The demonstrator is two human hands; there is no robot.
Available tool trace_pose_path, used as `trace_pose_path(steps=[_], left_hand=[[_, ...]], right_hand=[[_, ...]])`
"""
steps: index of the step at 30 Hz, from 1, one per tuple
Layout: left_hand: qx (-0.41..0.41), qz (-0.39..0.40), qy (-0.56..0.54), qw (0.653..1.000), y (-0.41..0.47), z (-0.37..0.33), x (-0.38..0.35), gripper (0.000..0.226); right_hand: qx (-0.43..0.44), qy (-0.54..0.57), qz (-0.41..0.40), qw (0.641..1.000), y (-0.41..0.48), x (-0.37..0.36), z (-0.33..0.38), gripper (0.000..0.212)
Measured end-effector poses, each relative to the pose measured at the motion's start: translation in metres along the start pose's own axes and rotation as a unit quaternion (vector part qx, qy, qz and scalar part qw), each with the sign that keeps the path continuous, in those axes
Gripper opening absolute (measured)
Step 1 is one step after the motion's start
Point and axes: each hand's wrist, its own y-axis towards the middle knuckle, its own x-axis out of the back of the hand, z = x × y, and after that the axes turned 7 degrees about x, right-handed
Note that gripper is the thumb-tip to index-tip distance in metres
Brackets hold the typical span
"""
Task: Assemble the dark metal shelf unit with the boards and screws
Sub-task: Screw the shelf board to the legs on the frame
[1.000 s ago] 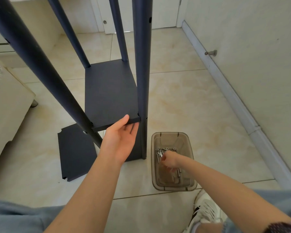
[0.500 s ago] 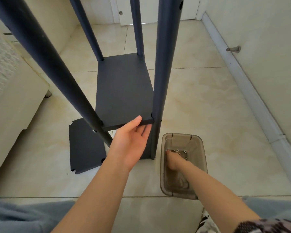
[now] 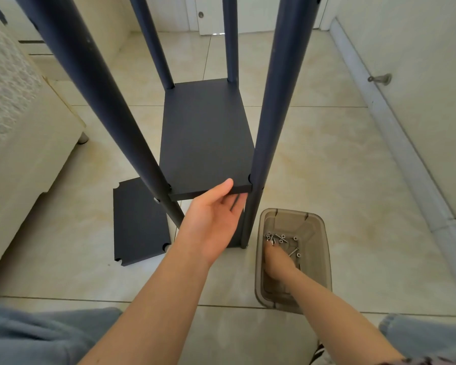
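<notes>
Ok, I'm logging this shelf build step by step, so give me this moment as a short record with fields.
left hand: holds the near edge of the shelf board, thumb on top, fingers underneath
right hand: inside the bin, fingertips at the screws; cannot tell whether it grips one
shelf board: between the four posts, raised off the floor
screws: loose at the bin's far end
spare board: flat on the floor, left of the posts
bin: on the floor, right of the posts
</notes>
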Motion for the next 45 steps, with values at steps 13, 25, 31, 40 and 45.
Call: trace_pose_path(steps=[13,25,31,40,45], left_hand=[[-0.003,0.025,-0.001,1.000,0.003,0.000,0.004,0.039],[0.008,0.022,-0.023,0.999,-0.003,0.000,-0.003,0.036],[0.017,0.009,-0.013,1.000,-0.001,-0.001,0.000,0.035],[0.017,0.004,-0.009,1.000,0.002,-0.005,0.004,0.039],[0.018,-0.002,-0.009,1.000,0.004,-0.006,0.006,0.038]], right_hand=[[-0.044,0.016,0.021,0.999,-0.006,0.030,-0.006,0.024],[-0.052,0.055,0.114,0.991,-0.085,0.192,0.045,0.014],[0.019,0.224,0.030,0.974,-0.154,0.233,0.067,0.012],[0.044,0.398,-0.029,0.916,-0.188,0.238,0.085,0.014],[0.028,0.388,-0.035,0.920,-0.177,0.240,0.090,0.014]])
